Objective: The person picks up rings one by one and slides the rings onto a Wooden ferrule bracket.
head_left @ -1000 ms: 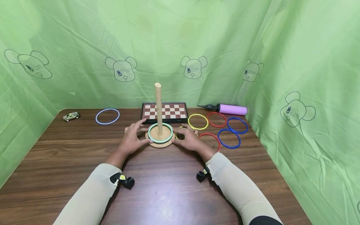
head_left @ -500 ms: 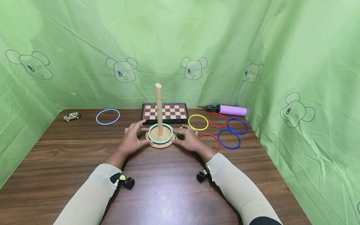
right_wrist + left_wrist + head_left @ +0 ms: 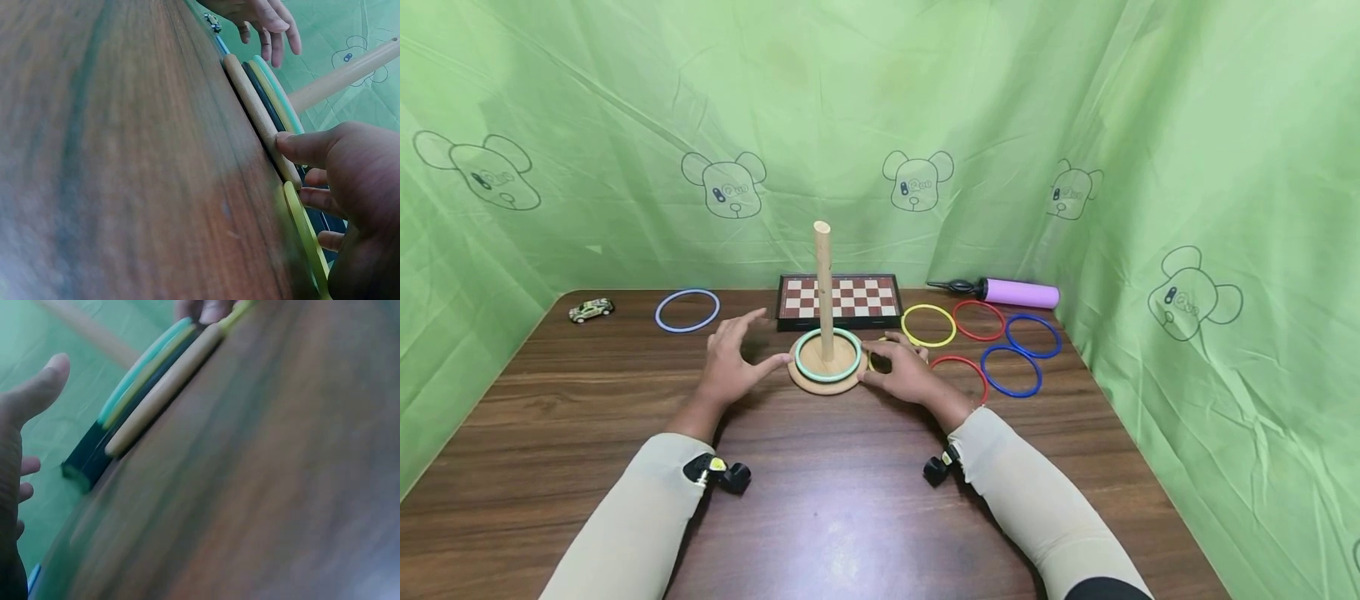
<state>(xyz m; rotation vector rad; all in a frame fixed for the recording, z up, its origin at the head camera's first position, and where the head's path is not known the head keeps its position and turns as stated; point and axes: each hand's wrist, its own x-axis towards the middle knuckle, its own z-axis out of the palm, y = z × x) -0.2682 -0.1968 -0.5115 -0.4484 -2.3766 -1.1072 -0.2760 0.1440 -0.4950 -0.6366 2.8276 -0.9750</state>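
Note:
A wooden ring-toss stand with a round base (image 3: 827,388) and an upright peg (image 3: 824,283) is on the table. Around the peg's foot lies a mint ring (image 3: 800,367); the right wrist view shows a yellow ring (image 3: 279,99) and a dark band stacked under it. My right hand (image 3: 904,371) grips the base's right edge, thumb (image 3: 303,147) on the rim and fingers bent behind it. Left of the stand, my left hand (image 3: 730,360) is spread and apart from the base, its thumb pointing at the rim.
Behind the stand lies a chessboard (image 3: 872,298). Rightward are a yellow ring (image 3: 928,344), red rings (image 3: 978,337), blue rings (image 3: 1011,393) and a purple pump (image 3: 1022,292). At left are a blue ring (image 3: 687,330) and a toy car (image 3: 591,311).
My left hand has let go of the stand's left side and moved a little to the left. The right hand, stand and mint ring have not moved.

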